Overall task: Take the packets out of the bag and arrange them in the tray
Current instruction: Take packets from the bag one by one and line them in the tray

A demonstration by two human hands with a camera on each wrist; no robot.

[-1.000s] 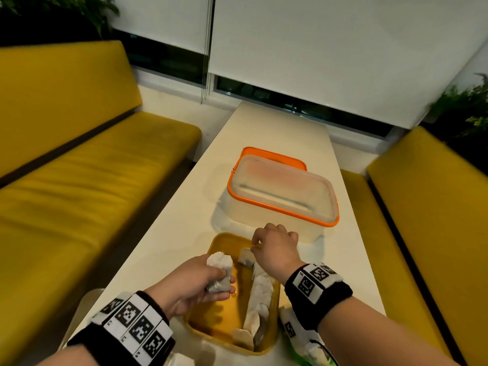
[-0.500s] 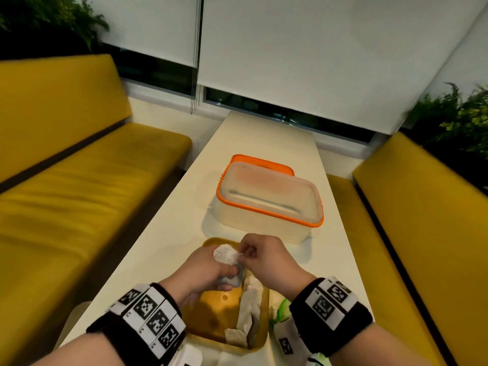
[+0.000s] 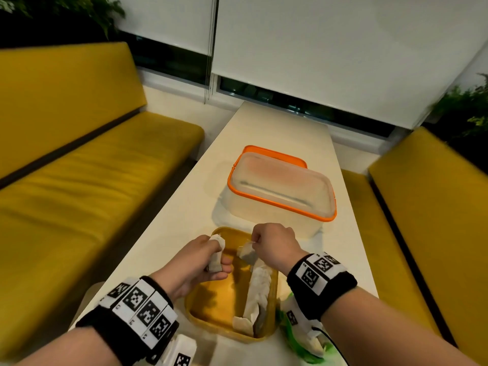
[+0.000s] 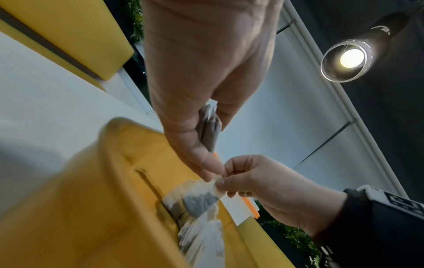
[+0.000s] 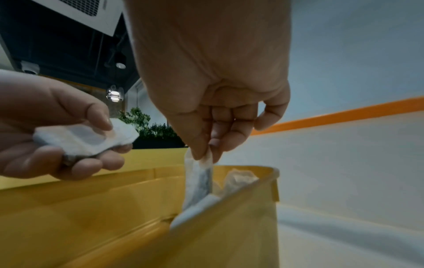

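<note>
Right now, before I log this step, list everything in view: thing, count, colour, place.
tray: one, yellow, near table edge
packets in tray: a row, white, along tray's right side; count unclear
held packets: white, a few in left hand, one pinched by right
bag: one, green-white, right of tray
container: one, clear, orange rim, beyond tray
table: one, cream
benches: two, yellow, either side
left hand: holding packets
right hand: pinching packet

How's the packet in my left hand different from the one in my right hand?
The left hand wraps its packet in thumb and curled fingers; the right hand pinches its packet by the top edge. The left packet lies roughly flat in the grip; the right packet hangs down over the yellow tray. Both are small white pouches with dark filling.
</note>
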